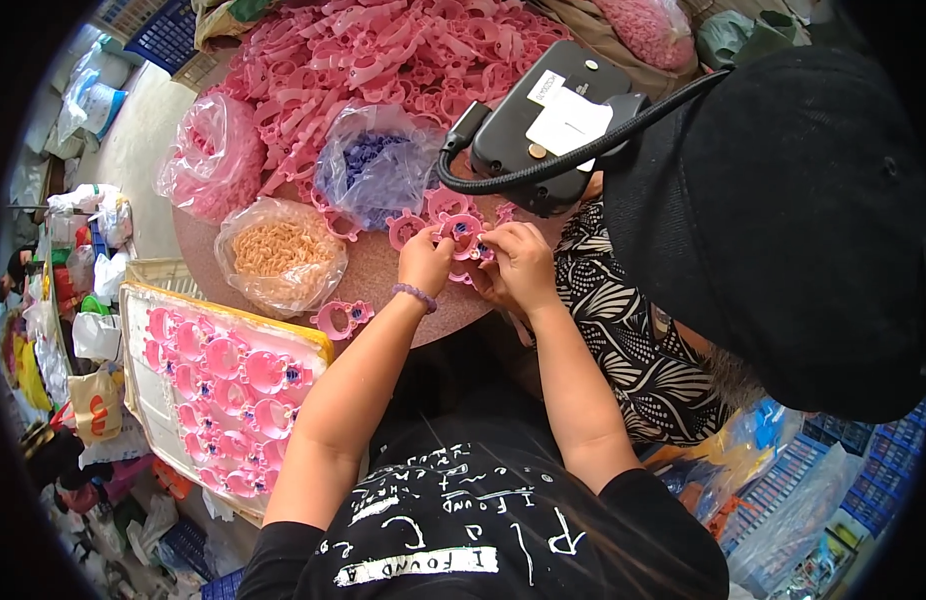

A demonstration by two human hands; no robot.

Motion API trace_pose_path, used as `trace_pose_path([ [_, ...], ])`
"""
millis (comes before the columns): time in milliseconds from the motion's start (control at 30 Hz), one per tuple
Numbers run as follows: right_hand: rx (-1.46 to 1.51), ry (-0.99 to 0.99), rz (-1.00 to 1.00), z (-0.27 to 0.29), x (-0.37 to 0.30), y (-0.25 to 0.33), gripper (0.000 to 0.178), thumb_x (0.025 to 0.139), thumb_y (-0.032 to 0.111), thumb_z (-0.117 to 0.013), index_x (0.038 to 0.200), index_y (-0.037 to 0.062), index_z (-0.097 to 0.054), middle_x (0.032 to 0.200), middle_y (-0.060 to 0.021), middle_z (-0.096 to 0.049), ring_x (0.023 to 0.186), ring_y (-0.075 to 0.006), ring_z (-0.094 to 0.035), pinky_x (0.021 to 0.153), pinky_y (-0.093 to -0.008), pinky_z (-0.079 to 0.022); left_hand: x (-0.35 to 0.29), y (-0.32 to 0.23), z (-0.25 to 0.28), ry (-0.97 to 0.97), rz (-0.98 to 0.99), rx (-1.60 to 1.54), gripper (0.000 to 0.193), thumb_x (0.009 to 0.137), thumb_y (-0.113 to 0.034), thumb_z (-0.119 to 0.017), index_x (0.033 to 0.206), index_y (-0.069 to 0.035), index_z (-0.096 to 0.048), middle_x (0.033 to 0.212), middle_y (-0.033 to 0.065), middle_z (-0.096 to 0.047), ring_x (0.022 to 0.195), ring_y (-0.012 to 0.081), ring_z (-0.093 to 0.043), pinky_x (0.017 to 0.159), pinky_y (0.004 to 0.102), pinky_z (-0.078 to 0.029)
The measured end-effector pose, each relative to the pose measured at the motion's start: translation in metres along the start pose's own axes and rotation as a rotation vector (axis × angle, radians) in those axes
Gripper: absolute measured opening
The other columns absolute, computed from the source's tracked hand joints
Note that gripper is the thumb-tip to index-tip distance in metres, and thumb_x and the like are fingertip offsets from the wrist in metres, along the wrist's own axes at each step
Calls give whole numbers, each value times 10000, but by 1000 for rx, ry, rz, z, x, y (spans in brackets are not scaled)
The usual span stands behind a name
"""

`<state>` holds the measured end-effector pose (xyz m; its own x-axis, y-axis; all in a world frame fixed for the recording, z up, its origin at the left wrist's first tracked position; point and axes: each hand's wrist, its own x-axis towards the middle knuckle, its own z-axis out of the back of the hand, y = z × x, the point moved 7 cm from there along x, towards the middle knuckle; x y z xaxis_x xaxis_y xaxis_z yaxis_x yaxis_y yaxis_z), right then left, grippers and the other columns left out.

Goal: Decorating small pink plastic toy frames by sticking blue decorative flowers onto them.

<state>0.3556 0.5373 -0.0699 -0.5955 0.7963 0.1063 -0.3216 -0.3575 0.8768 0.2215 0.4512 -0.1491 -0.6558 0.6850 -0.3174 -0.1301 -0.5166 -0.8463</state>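
Note:
Over the near edge of a round table, a pink plastic ring-shaped frame (463,228) with small dark blue parts on it is held between both hands. My left hand (426,262), with a purple bead bracelet at the wrist, grips its left side, fingers closed. My right hand (524,262) pinches its right side near a dark blue part. Other pink frames lie just behind and beside it, partly covered. One pink frame (343,319) with a dark blue part rests on the table left of my left forearm. An open bag of peach-coloured small pieces (286,252) stands nearby.
A large heap of pink frames (363,70) covers the far table. Bags of purple pieces (375,160) and pink pieces (215,155) stand before it. At left, a white tray (148,400) holds rows of pink frames. A person in a black cap (783,230) leans close at right.

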Motion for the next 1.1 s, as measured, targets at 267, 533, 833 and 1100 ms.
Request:
trace_pose_path([
  [267,100,-2,42,4,-11,3,119,714,54,-626,827,64,-662,813,-68,-612,847,-253,-579,736,-331,-468,-6,-5,4,-11,36,-34,360,774,-155,-577,1091,14,-579,900,178,-638,810,232,-606,740,312,-468],
  [533,35,-3,302,15,-15,31,172,685,-5,-652,846,52,-661,825,-78,-609,824,-252,-592,747,-322,-471,-55,-96,21,-98,-903,507,351,703,-91,-636,1048,-146,-612,987,48,-578,989,264,-506,865,383,-392],
  [833,457,-36,-140,12,-29,14,113,760,-7,-633,871,-7,-651,848,-76,-612,783,-163,-590,714,-247,-467,-55,-79,22,-163,-895,390,177,644,-149,-705,820,-162,-695,775,-18,-572,799,200,-529,711,339,-395],
  [1100,227,-85,-58,10,-48,-6,114,779,3,-619,889,-7,-647,852,-78,-618,763,-157,-595,678,-234,-465,-58,-72,23,-202,-851,411,216,625,-149,-719,837,-191,-701,753,-17,-555,782,206,-515,693,344,-392],
])
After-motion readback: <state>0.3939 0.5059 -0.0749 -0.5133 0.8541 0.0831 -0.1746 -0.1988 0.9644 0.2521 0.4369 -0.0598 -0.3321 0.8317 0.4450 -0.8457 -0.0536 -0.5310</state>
